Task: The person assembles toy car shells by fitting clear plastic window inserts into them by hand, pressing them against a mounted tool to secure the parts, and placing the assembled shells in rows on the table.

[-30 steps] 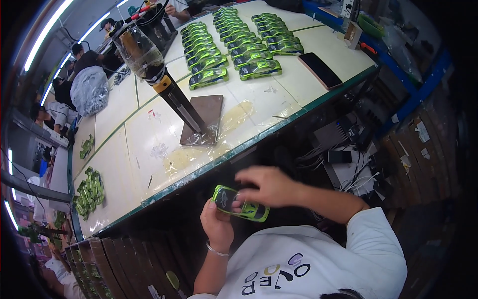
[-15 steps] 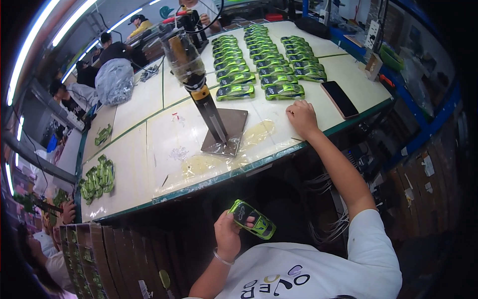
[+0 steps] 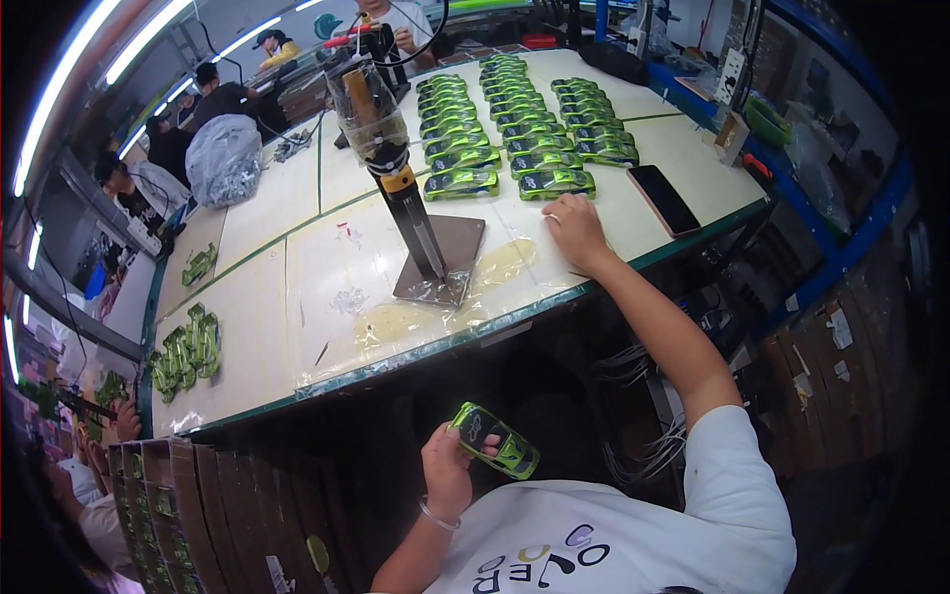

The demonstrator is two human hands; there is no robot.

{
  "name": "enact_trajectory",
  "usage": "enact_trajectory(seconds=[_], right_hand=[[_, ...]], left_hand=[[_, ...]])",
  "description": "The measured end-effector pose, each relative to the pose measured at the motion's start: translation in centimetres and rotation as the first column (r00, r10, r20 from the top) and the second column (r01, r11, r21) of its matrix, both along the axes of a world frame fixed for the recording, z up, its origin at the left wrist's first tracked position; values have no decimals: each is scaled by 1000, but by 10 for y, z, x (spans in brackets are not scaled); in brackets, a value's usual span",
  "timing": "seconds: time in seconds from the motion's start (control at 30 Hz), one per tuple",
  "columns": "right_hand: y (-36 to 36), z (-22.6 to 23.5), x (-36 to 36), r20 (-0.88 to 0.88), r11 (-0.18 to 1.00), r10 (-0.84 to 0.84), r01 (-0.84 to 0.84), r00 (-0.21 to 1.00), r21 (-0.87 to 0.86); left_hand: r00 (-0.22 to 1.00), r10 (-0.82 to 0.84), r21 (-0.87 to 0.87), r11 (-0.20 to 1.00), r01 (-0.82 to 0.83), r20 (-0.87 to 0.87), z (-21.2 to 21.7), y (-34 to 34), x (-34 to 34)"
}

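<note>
My left hand (image 3: 447, 469) is closed around a green toy car body (image 3: 498, 442) with a dark top, held above my lap in front of the table edge. On the table, my right hand (image 3: 576, 234) has its fingers curled down. Its knuckles are just in front of the nearest green toy car (image 3: 557, 184) of the middle row; whether they touch cannot be made out. Anything under those fingers is hidden. Three rows of similar cars run away from me, with a left row (image 3: 462, 184) and a right row (image 3: 606, 150) beside the middle one.
A dark upright tool in a stand (image 3: 421, 233), partly wrapped in plastic, rises mid-table. A phone (image 3: 663, 201) lies right of the cars. Several green car parts (image 3: 188, 351) lie at the left, above a box with compartments (image 3: 148, 515). Other people sit farther off.
My right hand has shifted left and closer to the nearest car of the middle row. The left hand still holds its toy car, tilted slightly differently. The whole view has shifted a little.
</note>
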State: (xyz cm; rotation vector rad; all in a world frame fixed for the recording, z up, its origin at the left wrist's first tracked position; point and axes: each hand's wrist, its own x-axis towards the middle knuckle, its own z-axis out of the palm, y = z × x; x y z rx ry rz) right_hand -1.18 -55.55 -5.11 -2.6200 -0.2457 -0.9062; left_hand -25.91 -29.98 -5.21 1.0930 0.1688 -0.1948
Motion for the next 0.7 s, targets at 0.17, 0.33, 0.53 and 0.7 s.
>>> enact_trajectory(seconds=[0.17,0.33,0.53,0.7], right_hand=[[31,3,12,-161,983,169,-156,972,92],[47,0,15,-106,952,95,-121,990,-282],[52,16,11,-379,998,-63,49,923,-47],[32,7,20,-414,987,42,27,909,159]], left_hand=[[1000,4,10,1000,-4,2,2,1,-4],[1000,19,24,1000,-19,-1,-3,4,-7],[999,39,42,998,-39,1,-3,5,-9],[1000,16,33,999,-16,-5,-9,4,-11]])
